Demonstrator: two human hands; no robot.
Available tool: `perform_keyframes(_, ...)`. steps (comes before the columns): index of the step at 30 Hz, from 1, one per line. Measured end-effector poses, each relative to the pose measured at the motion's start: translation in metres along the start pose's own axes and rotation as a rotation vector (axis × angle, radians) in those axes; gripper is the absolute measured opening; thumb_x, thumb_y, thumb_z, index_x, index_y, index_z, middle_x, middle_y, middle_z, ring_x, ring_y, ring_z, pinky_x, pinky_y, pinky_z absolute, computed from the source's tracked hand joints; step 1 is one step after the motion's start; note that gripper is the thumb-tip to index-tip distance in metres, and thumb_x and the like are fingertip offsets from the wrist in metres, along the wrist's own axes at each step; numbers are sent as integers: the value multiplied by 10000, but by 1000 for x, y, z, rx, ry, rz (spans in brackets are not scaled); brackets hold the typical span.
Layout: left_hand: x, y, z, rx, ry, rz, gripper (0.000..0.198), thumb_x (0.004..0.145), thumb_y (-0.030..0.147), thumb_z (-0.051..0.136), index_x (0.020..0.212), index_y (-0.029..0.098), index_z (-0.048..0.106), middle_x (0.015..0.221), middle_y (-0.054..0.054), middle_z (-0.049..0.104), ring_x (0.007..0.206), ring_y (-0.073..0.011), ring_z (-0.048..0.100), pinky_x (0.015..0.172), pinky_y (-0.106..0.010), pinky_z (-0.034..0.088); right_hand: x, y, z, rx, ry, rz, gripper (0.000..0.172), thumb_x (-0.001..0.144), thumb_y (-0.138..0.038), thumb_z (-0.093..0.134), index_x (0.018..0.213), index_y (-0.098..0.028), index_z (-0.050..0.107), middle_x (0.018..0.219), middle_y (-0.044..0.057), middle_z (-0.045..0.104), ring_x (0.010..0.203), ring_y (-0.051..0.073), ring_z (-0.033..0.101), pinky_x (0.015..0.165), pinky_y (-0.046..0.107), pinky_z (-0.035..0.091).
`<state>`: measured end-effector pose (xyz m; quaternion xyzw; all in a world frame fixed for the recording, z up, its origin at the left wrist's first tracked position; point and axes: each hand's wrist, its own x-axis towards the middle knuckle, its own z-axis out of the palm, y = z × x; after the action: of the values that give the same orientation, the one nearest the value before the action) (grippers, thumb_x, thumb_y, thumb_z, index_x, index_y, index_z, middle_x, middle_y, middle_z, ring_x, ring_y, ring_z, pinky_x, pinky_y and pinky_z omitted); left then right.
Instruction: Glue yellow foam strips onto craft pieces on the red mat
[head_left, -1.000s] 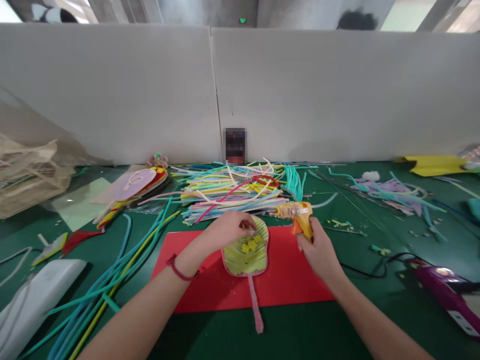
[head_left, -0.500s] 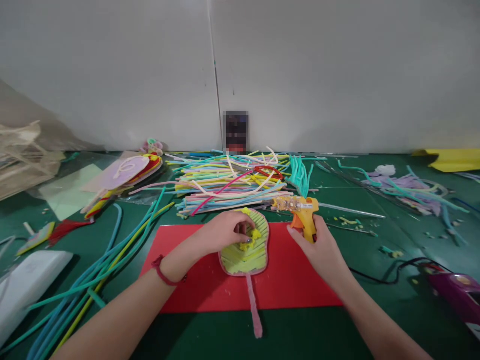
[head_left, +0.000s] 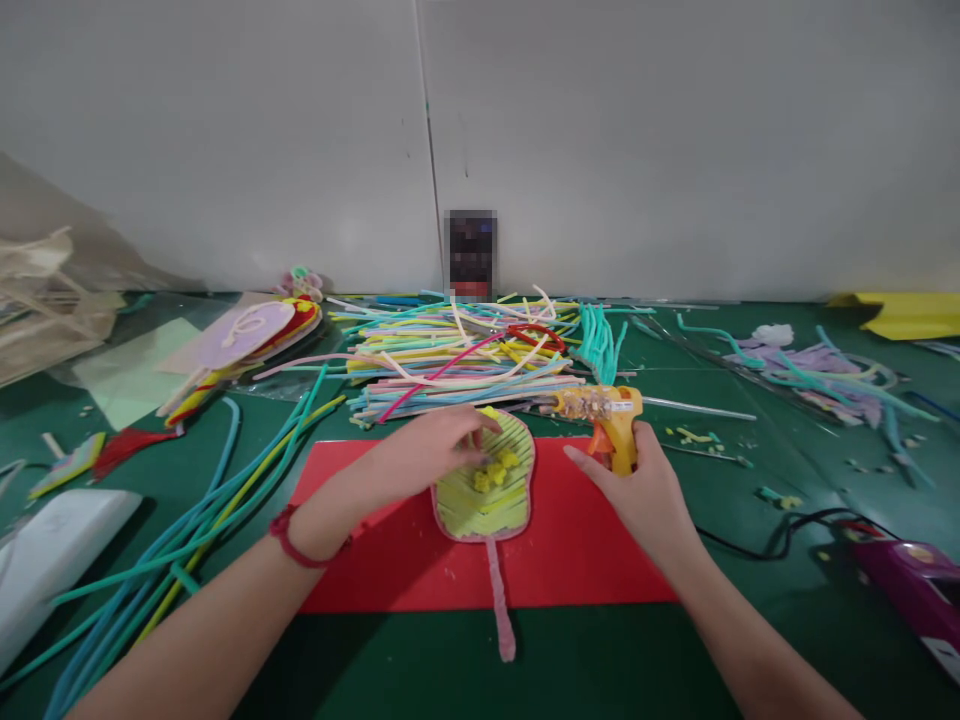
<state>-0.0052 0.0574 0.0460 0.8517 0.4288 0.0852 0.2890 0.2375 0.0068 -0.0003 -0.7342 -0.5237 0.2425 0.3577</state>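
Observation:
A yellow-green fan (head_left: pixel 480 515) with a pink rim and a pink handle lies over a red sheet (head_left: pixel 592 560). Small yellow fuzzy pieces (head_left: pixel 496 468) sit in a cluster near its middle. Over the fan's upper left part hovers my left hand (head_left: pixel 431 450), its fingers bent and apart, with nothing visible in them. My right hand (head_left: pixel 645 490) is wrapped round the grip of a yellow hot glue gun (head_left: pixel 621 428), to the right of the fan. The gun's nozzle points left, and a clear glue stick (head_left: pixel 701 408) runs out behind it.
A heap of coloured fuzzy stems (head_left: pixel 450 375) with red-handled scissors (head_left: pixel 536 335) lies behind the fan. Long stems (head_left: pixel 217 520) and a white object (head_left: pixel 67 540) are at left. Decorated fans (head_left: pixel 247 335) lie farther back. A purple device (head_left: pixel 911 590) with a black cable is at right.
My left hand has drawn back a little to the upper left from the yellow pieces, and its fingers have come apart. My right hand keeps holding the glue gun in about the same place.

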Motion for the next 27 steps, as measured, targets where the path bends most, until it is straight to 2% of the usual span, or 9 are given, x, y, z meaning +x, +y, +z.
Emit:
perform_keyframes(2, -6, -8, -16, 33, 131, -68, 159, 842, 236, 513, 951, 196, 622, 929, -21, 658, 843, -167, 595, 751, -257, 441, 1, 0, 0, -6, 3, 11, 494, 608, -611, 649, 839, -214, 468, 619, -52, 461, 512, 115, 406, 480, 253, 355)
perform_keyframes(4, -12, -19, -31, 74, 179, -179, 126, 815, 251, 525, 869, 191, 621, 884, -18, 666, 803, -166, 603, 732, -257, 443, 1, 0, 0, -8, 3, 15, 480, 622, -618, 635, 819, -215, 463, 617, -49, 458, 513, 117, 407, 484, 257, 355)
perform_keyframes(7, -18, -34, -43, 76, 115, -343, 126, 788, 280, 523, 791, 188, 610, 800, -20, 679, 741, -169, 619, 678, -251, 452, 0, -1, 2, -18, -7, 13, 484, 629, -630, 627, 817, -215, 465, 618, -39, 464, 516, 124, 407, 487, 263, 352)
perform_keyframes(9, -19, -38, -44, 14, 38, -379, 133, 764, 283, 526, 808, 193, 614, 798, -20, 693, 752, -174, 636, 683, -250, 467, -1, -1, 5, -34, -21, 7, 495, 629, -635, 626, 838, -213, 474, 634, -29, 481, 520, 128, 409, 486, 262, 349)
perform_keyframes(12, -16, -38, -39, -54, -5, -366, 190, 733, 276, 541, 883, 185, 612, 857, -34, 704, 809, -180, 651, 730, -257, 482, -4, 0, 10, -47, -23, 4, 513, 628, -641, 627, 867, -212, 479, 669, -13, 507, 548, 141, 431, 505, 265, 362)
perform_keyframes(17, -11, -38, -29, -108, -29, -321, 264, 710, 264, 562, 954, 175, 609, 874, -38, 703, 835, -185, 658, 738, -250, 489, -5, 2, 13, 61, -11, 14, 493, 634, -621, 645, 858, -214, 479, 664, -25, 506, 587, 150, 462, 553, 275, 398)
perform_keyframes(24, -7, -53, -17, -65, 40, -231, 227, 726, 200, 540, 931, 186, 637, 850, -13, 692, 775, -154, 639, 721, -245, 484, -5, 0, 12, 104, -26, 0, 456, 647, -595, 649, 820, -212, 473, 653, -35, 496, 573, 139, 458, 549, 273, 399)
perform_keyframes(27, -7, -46, -18, -13, 90, -229, 205, 738, 197, 559, 920, 186, 652, 843, -19, 689, 767, -166, 629, 733, -267, 478, -5, 0, 11, 103, -29, 10, 462, 639, -598, 652, 820, -211, 475, 650, -37, 496, 573, 139, 465, 550, 274, 405)
